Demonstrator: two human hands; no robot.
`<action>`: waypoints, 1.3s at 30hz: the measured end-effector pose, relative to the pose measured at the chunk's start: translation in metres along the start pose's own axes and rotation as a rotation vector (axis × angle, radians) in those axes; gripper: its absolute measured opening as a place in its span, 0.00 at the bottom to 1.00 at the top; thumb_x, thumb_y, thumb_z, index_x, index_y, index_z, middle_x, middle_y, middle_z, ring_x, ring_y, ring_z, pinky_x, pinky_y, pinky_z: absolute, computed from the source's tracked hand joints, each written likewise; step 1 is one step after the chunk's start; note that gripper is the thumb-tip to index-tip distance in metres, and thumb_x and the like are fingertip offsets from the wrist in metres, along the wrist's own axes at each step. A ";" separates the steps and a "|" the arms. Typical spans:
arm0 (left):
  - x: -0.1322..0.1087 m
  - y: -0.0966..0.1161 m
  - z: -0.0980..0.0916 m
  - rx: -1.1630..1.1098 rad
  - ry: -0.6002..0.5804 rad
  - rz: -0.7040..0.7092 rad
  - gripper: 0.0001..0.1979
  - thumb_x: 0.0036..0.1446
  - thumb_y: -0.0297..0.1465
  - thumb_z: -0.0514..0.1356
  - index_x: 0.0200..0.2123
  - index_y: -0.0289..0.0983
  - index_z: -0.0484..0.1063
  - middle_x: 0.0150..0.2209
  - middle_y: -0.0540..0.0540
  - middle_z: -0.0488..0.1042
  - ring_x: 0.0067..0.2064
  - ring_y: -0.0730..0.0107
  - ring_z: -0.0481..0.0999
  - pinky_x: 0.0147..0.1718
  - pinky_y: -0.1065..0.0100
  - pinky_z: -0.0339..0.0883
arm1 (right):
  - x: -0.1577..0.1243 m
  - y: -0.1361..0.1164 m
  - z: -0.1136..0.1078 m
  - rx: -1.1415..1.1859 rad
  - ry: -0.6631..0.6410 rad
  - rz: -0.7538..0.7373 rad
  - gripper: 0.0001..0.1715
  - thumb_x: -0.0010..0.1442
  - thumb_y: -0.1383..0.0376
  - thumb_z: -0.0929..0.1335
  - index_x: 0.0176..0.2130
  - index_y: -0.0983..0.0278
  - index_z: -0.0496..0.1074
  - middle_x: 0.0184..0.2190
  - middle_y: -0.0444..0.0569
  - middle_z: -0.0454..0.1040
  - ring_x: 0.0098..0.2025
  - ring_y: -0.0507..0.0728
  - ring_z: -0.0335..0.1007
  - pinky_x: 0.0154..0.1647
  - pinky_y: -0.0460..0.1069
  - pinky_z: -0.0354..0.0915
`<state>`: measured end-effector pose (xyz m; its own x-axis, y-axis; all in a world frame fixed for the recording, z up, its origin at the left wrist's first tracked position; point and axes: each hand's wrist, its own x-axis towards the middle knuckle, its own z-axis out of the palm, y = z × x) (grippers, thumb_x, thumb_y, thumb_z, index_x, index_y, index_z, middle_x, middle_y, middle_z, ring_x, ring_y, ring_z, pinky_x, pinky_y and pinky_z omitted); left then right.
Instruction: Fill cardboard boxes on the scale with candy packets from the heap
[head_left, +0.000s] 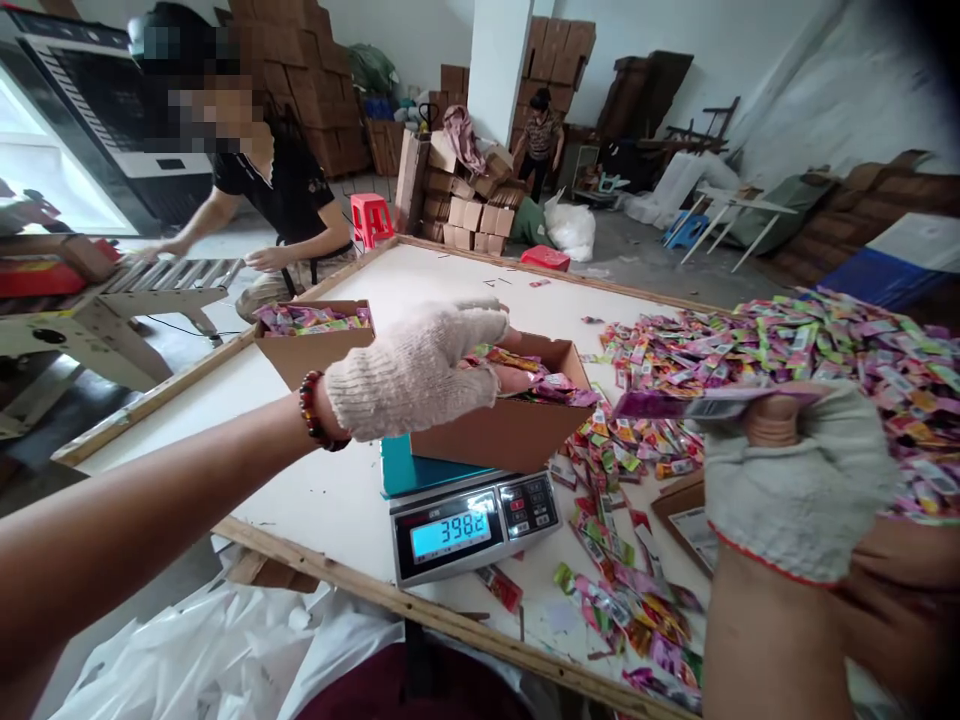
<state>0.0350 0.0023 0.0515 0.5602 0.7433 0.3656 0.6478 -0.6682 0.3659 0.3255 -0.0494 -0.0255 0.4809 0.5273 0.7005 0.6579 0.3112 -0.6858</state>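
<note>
My left hand, in a white knit glove with bare fingertips, reaches over the open cardboard box that sits on the digital scale; its fingers are held together over the sachets in the box. The scale's display reads 3982. My right hand, also gloved, is closed in a fist on a stack of purple sachets held flat beside the box. A big heap of colourful sachets covers the right of the white table.
A second box full of sachets stands behind my left wrist. Loose sachets lie by the scale. A person in a black shirt works at a roller conveyor on the left. Another person stands among stacked cartons at the back.
</note>
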 end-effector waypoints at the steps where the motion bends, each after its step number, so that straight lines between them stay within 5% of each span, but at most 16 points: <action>1: 0.002 0.001 0.000 0.000 -0.002 -0.002 0.16 0.57 0.40 0.60 0.42 0.35 0.76 0.51 0.39 0.75 0.48 0.57 0.76 0.49 0.59 0.69 | -0.001 0.002 0.001 0.002 0.013 -0.012 0.12 0.62 0.52 0.67 0.31 0.56 0.66 0.29 0.48 0.65 0.32 0.62 0.63 0.37 0.59 0.57; 13: 0.008 0.007 0.007 -0.111 -0.013 0.036 0.18 0.62 0.41 0.57 0.47 0.35 0.75 0.50 0.41 0.76 0.49 0.59 0.76 0.50 0.58 0.71 | 0.000 0.017 0.010 0.008 0.062 -0.116 0.10 0.62 0.55 0.68 0.31 0.56 0.70 0.25 0.47 0.69 0.28 0.58 0.65 0.30 0.56 0.59; 20: 0.010 0.010 0.001 0.004 0.384 0.252 0.20 0.67 0.38 0.54 0.56 0.31 0.70 0.63 0.36 0.64 0.67 0.57 0.60 0.65 0.58 0.55 | 0.004 -0.022 0.051 0.501 -0.047 -0.037 0.12 0.60 0.57 0.70 0.32 0.61 0.68 0.25 0.42 0.66 0.26 0.53 0.66 0.26 0.51 0.64; 25: 0.007 0.017 -0.012 0.057 0.503 0.288 0.25 0.67 0.35 0.54 0.59 0.21 0.64 0.67 0.26 0.53 0.70 0.58 0.51 0.68 0.58 0.48 | 0.004 -0.042 0.070 0.290 0.045 -0.196 0.11 0.65 0.61 0.67 0.33 0.65 0.69 0.27 0.42 0.69 0.30 0.49 0.66 0.34 0.47 0.63; 28: 0.002 0.012 -0.003 0.118 0.400 0.290 0.28 0.65 0.38 0.56 0.60 0.24 0.63 0.68 0.29 0.54 0.70 0.57 0.53 0.66 0.56 0.54 | 0.008 -0.018 0.072 0.055 0.200 -0.261 0.10 0.63 0.60 0.68 0.35 0.66 0.73 0.31 0.46 0.72 0.35 0.53 0.69 0.40 0.50 0.64; 32: -0.002 -0.010 0.033 0.379 -0.106 0.270 0.30 0.54 0.39 0.66 0.58 0.37 0.67 0.58 0.38 0.70 0.57 0.48 0.72 0.55 0.49 0.69 | 0.012 0.026 0.057 -0.068 0.062 -0.083 0.12 0.62 0.59 0.67 0.31 0.64 0.71 0.24 0.44 0.69 0.28 0.53 0.66 0.33 0.50 0.63; 34: -0.001 -0.019 0.050 0.479 -0.196 0.268 0.28 0.54 0.36 0.64 0.58 0.39 0.67 0.55 0.40 0.72 0.53 0.48 0.75 0.54 0.47 0.69 | 0.015 0.032 0.046 -0.032 0.038 0.006 0.14 0.62 0.57 0.67 0.28 0.63 0.69 0.21 0.41 0.65 0.25 0.52 0.62 0.29 0.48 0.60; 36: -0.001 -0.022 0.059 0.529 -0.130 0.258 0.24 0.55 0.35 0.64 0.55 0.37 0.68 0.54 0.39 0.72 0.52 0.48 0.74 0.52 0.47 0.70 | 0.018 0.022 0.040 0.074 0.066 0.039 0.14 0.62 0.56 0.67 0.30 0.62 0.68 0.23 0.41 0.66 0.26 0.52 0.63 0.30 0.48 0.61; 39: -0.006 -0.014 0.056 0.522 0.177 0.344 0.16 0.54 0.39 0.66 0.40 0.34 0.69 0.46 0.36 0.72 0.44 0.47 0.75 0.41 0.49 0.73 | 0.022 -0.013 0.050 0.204 0.034 0.031 0.13 0.64 0.56 0.66 0.33 0.62 0.67 0.28 0.42 0.69 0.30 0.51 0.66 0.35 0.48 0.65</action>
<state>0.0513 0.0094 -0.0033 0.7157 0.4430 0.5399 0.6374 -0.7304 -0.2456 0.2988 -0.0024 -0.0113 0.5201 0.5133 0.6827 0.5133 0.4510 -0.7302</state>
